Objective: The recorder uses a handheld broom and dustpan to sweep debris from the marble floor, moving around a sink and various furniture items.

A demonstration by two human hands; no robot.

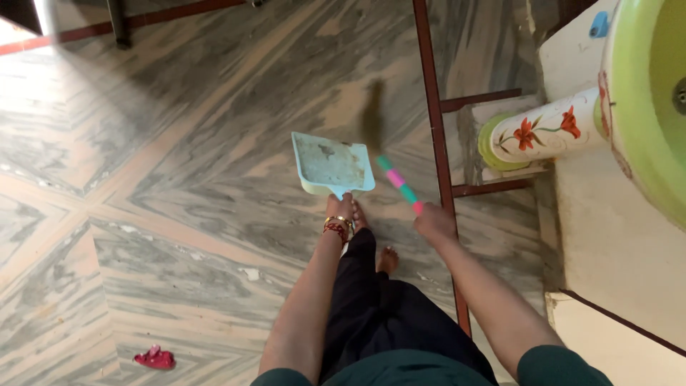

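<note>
My left hand [339, 209] grips the handle of a light blue dustpan [332, 164], held level above the marble floor, its tray dusty. A bangle and red thread sit on that wrist. My right hand [434, 220] holds a broom by its pink and green banded handle [400, 186]; the brush end [372, 114] is a dark blur pointing away over the floor. Below the hands I see my bare feet [386, 259] and black trousers.
A green washbasin [643, 107] on a white pedestal with red flowers [547, 129] stands at the right against a cream wall. A dark red strip [432, 107] runs across the patterned floor. A small red object [154, 357] lies at lower left.
</note>
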